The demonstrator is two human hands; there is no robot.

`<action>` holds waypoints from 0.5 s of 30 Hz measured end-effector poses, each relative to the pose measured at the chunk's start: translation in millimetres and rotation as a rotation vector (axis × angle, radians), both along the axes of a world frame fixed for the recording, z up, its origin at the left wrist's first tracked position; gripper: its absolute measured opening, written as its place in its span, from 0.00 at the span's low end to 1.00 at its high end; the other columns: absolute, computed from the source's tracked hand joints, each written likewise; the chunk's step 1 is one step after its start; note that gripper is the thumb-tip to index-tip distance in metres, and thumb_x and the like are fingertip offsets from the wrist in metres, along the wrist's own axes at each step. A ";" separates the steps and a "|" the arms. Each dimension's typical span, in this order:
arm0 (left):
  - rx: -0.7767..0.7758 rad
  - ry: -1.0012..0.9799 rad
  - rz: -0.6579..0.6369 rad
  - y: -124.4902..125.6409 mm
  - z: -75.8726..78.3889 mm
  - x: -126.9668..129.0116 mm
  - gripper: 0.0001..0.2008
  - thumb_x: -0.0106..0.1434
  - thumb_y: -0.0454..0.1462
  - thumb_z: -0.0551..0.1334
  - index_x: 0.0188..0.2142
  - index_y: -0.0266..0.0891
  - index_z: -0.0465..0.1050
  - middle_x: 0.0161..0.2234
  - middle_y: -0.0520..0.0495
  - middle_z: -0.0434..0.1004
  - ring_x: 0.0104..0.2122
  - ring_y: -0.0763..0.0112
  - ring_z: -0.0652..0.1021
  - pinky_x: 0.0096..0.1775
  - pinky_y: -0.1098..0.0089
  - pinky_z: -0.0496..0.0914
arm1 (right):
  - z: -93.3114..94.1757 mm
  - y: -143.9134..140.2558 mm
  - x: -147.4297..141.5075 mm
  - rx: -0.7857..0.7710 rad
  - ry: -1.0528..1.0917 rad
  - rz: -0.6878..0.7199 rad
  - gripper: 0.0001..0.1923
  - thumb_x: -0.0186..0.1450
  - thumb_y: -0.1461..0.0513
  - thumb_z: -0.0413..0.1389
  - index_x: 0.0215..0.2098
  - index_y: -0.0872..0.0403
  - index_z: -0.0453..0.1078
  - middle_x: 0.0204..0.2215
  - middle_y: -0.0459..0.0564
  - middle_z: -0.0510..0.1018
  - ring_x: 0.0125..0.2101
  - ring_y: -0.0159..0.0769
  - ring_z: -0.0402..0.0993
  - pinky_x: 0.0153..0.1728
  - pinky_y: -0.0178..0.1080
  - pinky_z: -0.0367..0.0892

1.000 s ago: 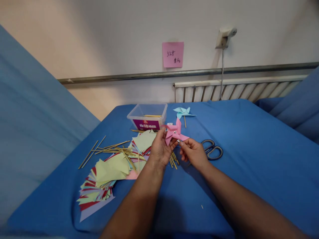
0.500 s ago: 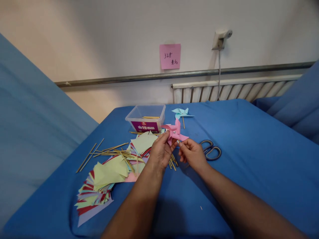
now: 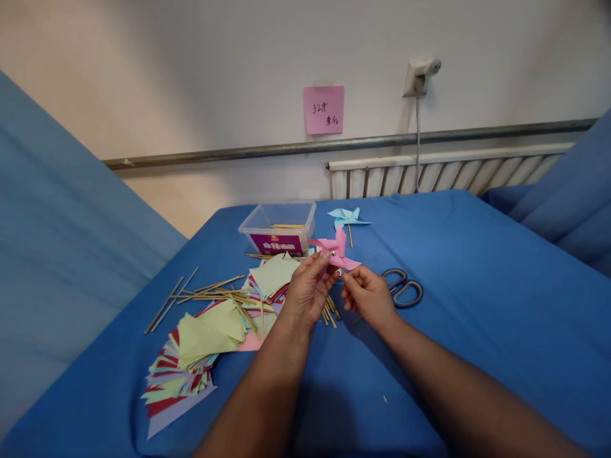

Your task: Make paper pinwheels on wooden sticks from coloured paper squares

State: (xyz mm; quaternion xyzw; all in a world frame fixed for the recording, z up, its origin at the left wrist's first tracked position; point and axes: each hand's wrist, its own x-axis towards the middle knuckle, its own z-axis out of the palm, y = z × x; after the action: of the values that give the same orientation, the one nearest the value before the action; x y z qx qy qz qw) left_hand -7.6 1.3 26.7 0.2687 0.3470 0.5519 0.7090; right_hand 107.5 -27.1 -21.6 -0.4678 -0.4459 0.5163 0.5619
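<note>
Both hands are sitting a touch lower and nearer the body than a second ago, the pink pinwheel (image 3: pixel 335 251) tilting slightly flatter. Left hand (image 3: pixel 305 289) is pinching the pinwheel from beneath, fingers closed on its paper; right hand (image 3: pixel 370 294) is pinching at its lower edge, fingers closed narrow. Scissors (image 3: pixel 403 287) are lying just right of the hands on the blue-covered table (image 3: pixel 477 286). Wooden sticks (image 3: pixel 210 289) and coloured paper squares (image 3: pixel 200 343) are lying to the left, near a clear plastic box (image 3: pixel 279 226) and a light blue pinwheel (image 3: pixel 347 216).
</note>
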 end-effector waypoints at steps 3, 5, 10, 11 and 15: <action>0.025 0.049 0.015 -0.3 -0.3 0.9 0.13 0.48 0.33 0.71 0.35 0.35 0.75 0.28 0.51 0.75 0.26 0.77 0.74 0.31 0.76 0.69 | -2.2 -0.2 0.2 0.017 -0.021 0.003 0.18 0.59 0.47 0.56 0.29 0.54 0.64 0.17 0.40 0.71 0.11 0.25 0.65 0.11 0.28 0.56; 0.044 0.067 0.023 -0.2 -1.2 1.8 0.13 0.48 0.33 0.71 0.35 0.35 0.75 0.28 0.51 0.75 0.26 0.77 0.74 0.31 0.76 0.69 | -3.3 -0.7 -0.4 0.026 -0.031 0.007 0.17 0.59 0.48 0.56 0.29 0.54 0.65 0.17 0.41 0.71 0.11 0.26 0.65 0.11 0.28 0.56; 0.042 0.084 0.069 0.0 -3.7 2.8 0.12 0.46 0.33 0.71 0.31 0.35 0.73 0.27 0.50 0.75 0.26 0.76 0.74 0.31 0.74 0.68 | -4.5 -1.2 -2.7 0.029 -0.045 0.008 0.16 0.60 0.49 0.56 0.31 0.54 0.66 0.18 0.41 0.71 0.12 0.27 0.66 0.12 0.29 0.58; 0.037 0.085 0.078 -0.1 -3.9 2.7 0.12 0.46 0.33 0.71 0.31 0.35 0.73 0.26 0.51 0.75 0.26 0.76 0.74 0.31 0.74 0.68 | -4.7 -1.2 -3.1 0.031 -0.047 0.012 0.16 0.60 0.50 0.56 0.31 0.54 0.66 0.18 0.41 0.71 0.12 0.27 0.66 0.12 0.29 0.58; 0.029 0.080 0.085 -0.1 -4.0 2.1 0.12 0.46 0.33 0.71 0.31 0.34 0.72 0.26 0.51 0.75 0.25 0.77 0.73 0.31 0.74 0.68 | -5.9 -1.5 -3.9 0.045 -0.054 0.041 0.15 0.60 0.50 0.56 0.34 0.55 0.67 0.18 0.41 0.71 0.12 0.27 0.65 0.12 0.29 0.58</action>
State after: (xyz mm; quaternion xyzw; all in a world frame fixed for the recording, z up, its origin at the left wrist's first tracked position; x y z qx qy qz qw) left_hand -5.5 1.2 22.7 0.2859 0.3781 0.5753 0.6666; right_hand 103.6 -28.6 -27.5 -0.4595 -0.4818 0.5048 0.5495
